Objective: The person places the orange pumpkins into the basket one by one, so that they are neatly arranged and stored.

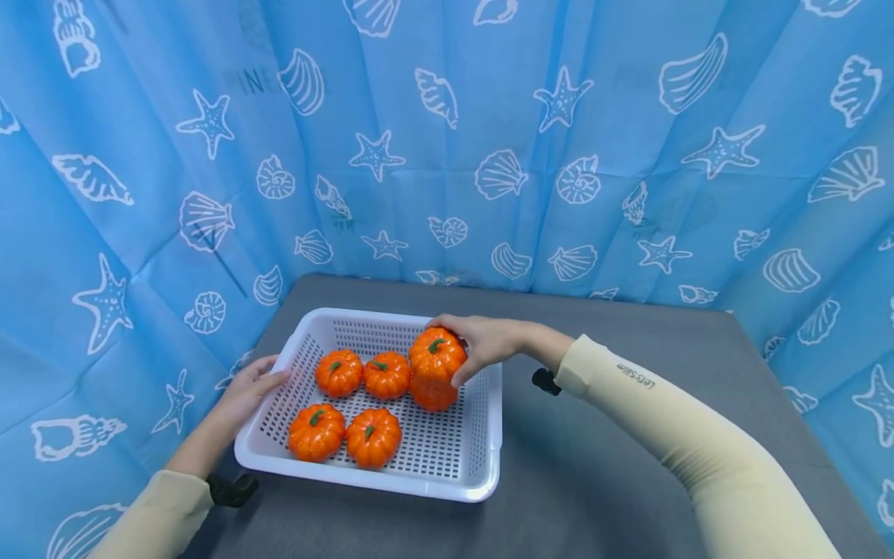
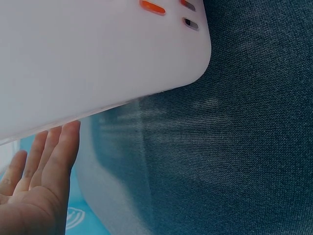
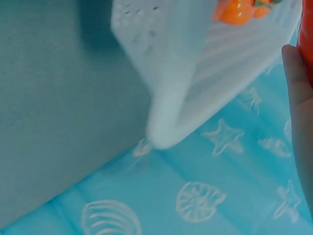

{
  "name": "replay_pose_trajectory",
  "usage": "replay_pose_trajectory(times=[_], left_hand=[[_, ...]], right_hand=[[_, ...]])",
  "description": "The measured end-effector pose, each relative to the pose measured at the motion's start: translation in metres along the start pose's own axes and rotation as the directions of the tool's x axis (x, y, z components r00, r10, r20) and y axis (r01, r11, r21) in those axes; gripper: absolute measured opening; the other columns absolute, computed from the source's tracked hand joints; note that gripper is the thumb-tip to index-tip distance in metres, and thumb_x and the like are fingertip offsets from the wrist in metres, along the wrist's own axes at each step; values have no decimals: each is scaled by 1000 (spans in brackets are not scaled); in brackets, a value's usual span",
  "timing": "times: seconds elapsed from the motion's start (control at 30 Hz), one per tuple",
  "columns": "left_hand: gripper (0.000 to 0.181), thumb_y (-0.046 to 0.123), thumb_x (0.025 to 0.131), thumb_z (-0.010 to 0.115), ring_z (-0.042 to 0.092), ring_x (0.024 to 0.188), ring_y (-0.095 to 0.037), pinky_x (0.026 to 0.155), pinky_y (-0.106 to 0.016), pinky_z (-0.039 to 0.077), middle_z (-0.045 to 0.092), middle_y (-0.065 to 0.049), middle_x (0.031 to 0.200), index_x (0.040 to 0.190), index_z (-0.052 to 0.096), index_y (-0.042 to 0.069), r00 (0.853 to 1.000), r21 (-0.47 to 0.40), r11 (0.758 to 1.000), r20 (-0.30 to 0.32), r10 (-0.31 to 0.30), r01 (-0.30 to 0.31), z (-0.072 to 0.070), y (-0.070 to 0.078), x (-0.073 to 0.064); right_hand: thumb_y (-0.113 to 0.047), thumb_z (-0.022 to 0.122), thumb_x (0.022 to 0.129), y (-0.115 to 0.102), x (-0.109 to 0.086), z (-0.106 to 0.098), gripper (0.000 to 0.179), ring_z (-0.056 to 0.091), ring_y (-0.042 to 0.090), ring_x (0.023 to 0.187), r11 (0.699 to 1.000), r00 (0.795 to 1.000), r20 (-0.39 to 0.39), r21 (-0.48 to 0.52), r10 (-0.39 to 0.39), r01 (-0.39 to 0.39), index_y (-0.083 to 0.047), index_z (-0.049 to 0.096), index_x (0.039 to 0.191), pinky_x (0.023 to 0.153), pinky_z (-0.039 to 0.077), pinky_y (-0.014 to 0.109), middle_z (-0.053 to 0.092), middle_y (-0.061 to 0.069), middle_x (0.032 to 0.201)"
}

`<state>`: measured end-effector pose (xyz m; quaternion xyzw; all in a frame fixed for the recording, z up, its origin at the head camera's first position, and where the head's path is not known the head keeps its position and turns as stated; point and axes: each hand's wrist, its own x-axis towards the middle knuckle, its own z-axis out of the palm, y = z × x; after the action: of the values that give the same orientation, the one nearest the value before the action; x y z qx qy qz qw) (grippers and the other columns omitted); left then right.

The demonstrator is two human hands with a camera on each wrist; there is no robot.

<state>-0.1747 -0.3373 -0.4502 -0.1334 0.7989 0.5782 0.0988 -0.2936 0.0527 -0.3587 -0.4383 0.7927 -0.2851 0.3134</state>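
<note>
A white plastic basket point(image 1: 370, 483) with slotted walls contains several shiny orange toy pumpkins with green stems, two of them in the front row, a left one point(image 1: 317, 433) and a right one point(image 1: 373, 438). My right hand point(image 1: 482, 341) grips a pumpkin point(image 1: 436, 352) from its right side, inside the basket near the back right. Just below this pumpkin shows another orange pumpkin point(image 1: 434, 396), partly covered by it. My left hand point(image 1: 250, 392) holds the basket's left rim, its thumb over the top. In the left wrist view its fingers point(image 2: 61, 152) reach up to the basket's edge from outside.
The basket stands on a dark grey cloth-covered table point(image 1: 601, 466). A blue curtain point(image 1: 447, 140) with white shells and starfish hangs behind and along both sides. Two more pumpkins, a left one point(image 1: 339, 373) and a middle one point(image 1: 387, 376), sit in the basket's back row.
</note>
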Motion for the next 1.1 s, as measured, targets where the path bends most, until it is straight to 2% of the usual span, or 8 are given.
replay_pose_trajectory(times=[0.1, 0.2, 0.37, 0.5, 0.73, 0.97, 1.1], left_hand=[[71, 50, 92, 54, 68, 96, -29, 73, -50, 57, 49, -26, 134, 146, 26, 14, 1000, -5, 1000, 1, -2, 2, -1, -1, 0], [72, 50, 91, 55, 68, 97, -30, 74, -50, 57, 50, -25, 134, 146, 26, 15, 1000, -14, 1000, 1, -5, 5, -1, -2, 1], [71, 50, 91, 55, 67, 99, -31, 75, -50, 57, 49, -24, 136, 147, 26, 16, 1000, -29, 1000, 3, 0, 0, -1, -1, -1], [71, 49, 91, 56, 67, 100, -31, 75, -50, 57, 49, -24, 136, 147, 26, 16, 1000, -42, 999, 5, 7, -6, 0, 0, -2], [68, 46, 92, 56, 67, 99, -33, 74, -51, 57, 50, -24, 135, 146, 27, 16, 1000, -53, 998, 7, 17, -16, -1, 0, -3], [68, 46, 93, 55, 67, 99, -33, 75, -50, 57, 51, -25, 134, 146, 27, 15, 1000, -56, 998, 12, 15, -14, -1, -2, -2], [68, 47, 93, 55, 68, 98, -33, 74, -50, 57, 52, -24, 133, 146, 27, 15, 1000, -48, 999, 5, 12, -12, -1, -3, -1]], right_hand=[[-27, 82, 72, -9, 10, 5, 82, 49, 14, 113, 999, 997, 79, -43, 10, -7, -24, 34, 138, 96, 48, 30, 47, -4, 129], [-30, 83, 70, -16, 20, 8, 85, 46, 13, 115, 993, 982, 186, -112, 45, -24, -26, 34, 139, 100, 44, 29, 44, -6, 132], [-27, 85, 68, -29, 33, 16, 87, 45, 11, 114, 976, 932, 346, -214, 105, -30, -27, 35, 139, 101, 42, 28, 44, -8, 130], [-22, 85, 69, -32, 40, 25, 83, 45, 11, 114, 965, 891, 431, -259, 143, -29, -27, 37, 137, 101, 42, 27, 45, -8, 127], [-20, 85, 68, -26, 50, 40, 80, 42, 10, 114, 933, 842, 482, -354, 244, -68, -35, 39, 132, 104, 41, 29, 43, -10, 125], [-17, 84, 70, -25, 60, 51, 77, 40, 10, 115, 898, 790, 533, -437, 302, -48, -41, 40, 128, 108, 37, 32, 42, -12, 127], [-15, 84, 69, -25, 64, 54, 84, 39, 10, 117, 885, 776, 529, -458, 342, -78, -42, 39, 134, 111, 35, 34, 41, -12, 131]])
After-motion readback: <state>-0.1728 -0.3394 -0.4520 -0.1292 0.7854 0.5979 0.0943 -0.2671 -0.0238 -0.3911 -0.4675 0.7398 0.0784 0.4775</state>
